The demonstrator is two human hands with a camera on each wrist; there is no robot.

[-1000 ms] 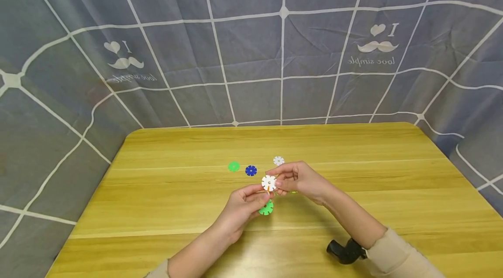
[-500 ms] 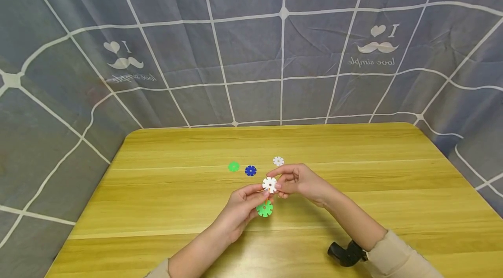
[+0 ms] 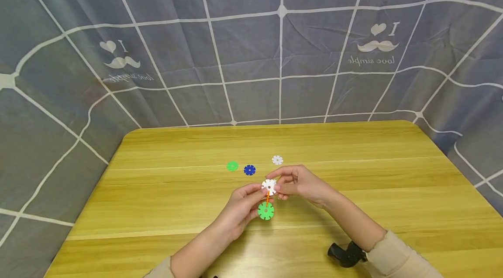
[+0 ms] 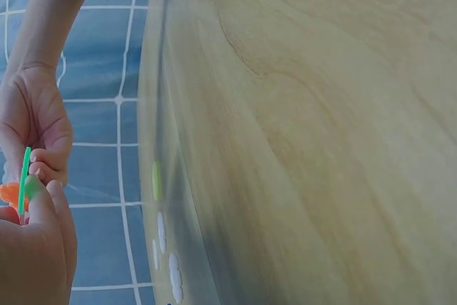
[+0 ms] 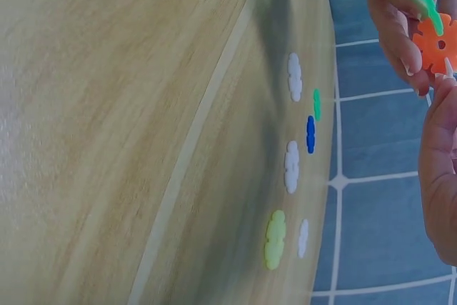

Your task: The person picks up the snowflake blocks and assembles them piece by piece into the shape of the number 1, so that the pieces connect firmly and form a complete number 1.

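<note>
Three notched interlocking discs are together between the hands in the head view. A white disc (image 3: 269, 187) is uppermost, an orange disc (image 3: 268, 198) stands edge-on below it, and a green disc (image 3: 266, 211) is at the bottom. My left hand (image 3: 240, 209) pinches the orange disc near where it meets the white one. With thumb and fingers my right hand (image 3: 300, 185) pinches the white disc's right edge. The right wrist view shows the orange disc (image 5: 433, 48) face-on, the green disc (image 5: 426, 3) set across it. How deep the slots sit is hidden by fingers.
On the wooden table (image 3: 177, 199) beyond the hands lie a loose green disc (image 3: 232, 166), a blue disc (image 3: 249, 170) and another white disc (image 3: 277, 160). The right wrist view adds a yellow-green disc (image 5: 275, 239). A black device (image 3: 346, 255) sits by the right wrist. A grey curtain (image 3: 251, 51) hangs behind.
The held discs have sunk slightly and turned, so the orange edge and the whole green disc show more clearly. Both hands keep their grip. The loose discs have not been moved.
</note>
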